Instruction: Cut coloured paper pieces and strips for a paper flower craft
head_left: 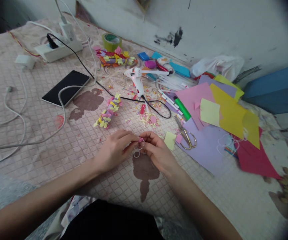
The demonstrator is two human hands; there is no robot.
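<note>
My left hand [117, 145] and my right hand [156, 150] meet low over the near part of the table, fingertips pinched together. Between them is a small pink piece [141, 140], mostly covered by the fingers, so its exact kind is hidden. A thin white string [136, 153] hangs in a loop below the fingertips. Just beyond my left hand lies a roll [108, 111] decorated with yellow, pink and purple paper flowers. To the right of my right hand are a pale yellow paper square [170, 140] and gold-handled scissors [189, 140].
A white glue gun [136, 81] stands amid paper scraps [150, 120], its black cord crossing the table. Coloured sheets [206, 150] spread at right. A tablet [66, 87], power strip [58, 50] and white cables lie left. Green tape [111, 41] and more decorated rolls [116, 60] sit behind.
</note>
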